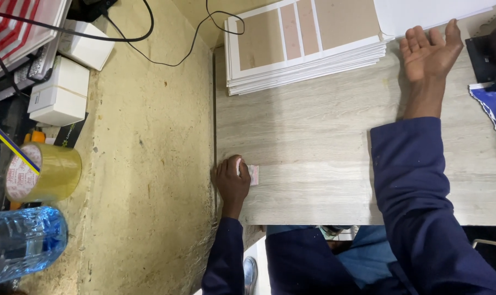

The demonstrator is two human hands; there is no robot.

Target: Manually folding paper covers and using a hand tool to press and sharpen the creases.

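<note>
Both hands are on the wooden table [324,131]: my left hand [232,180] curled shut on a small pink-and-white packet [253,174] at its left edge, pinning it, my right hand [429,52] open-fingered beside the cardboard stack [308,43] at its far edge.

Tape roll [43,172], water bottle [21,243] — white boxes [59,98], black cable [149,49].

One view only, from the head, looking straight down on the wooden table [324,131] at close range. The table fills the middle and right of the frame; left of it runs a yellowish counter [149,164]. Below the table's near edge, the person's own lap shows. No second view shares this scene.
</note>
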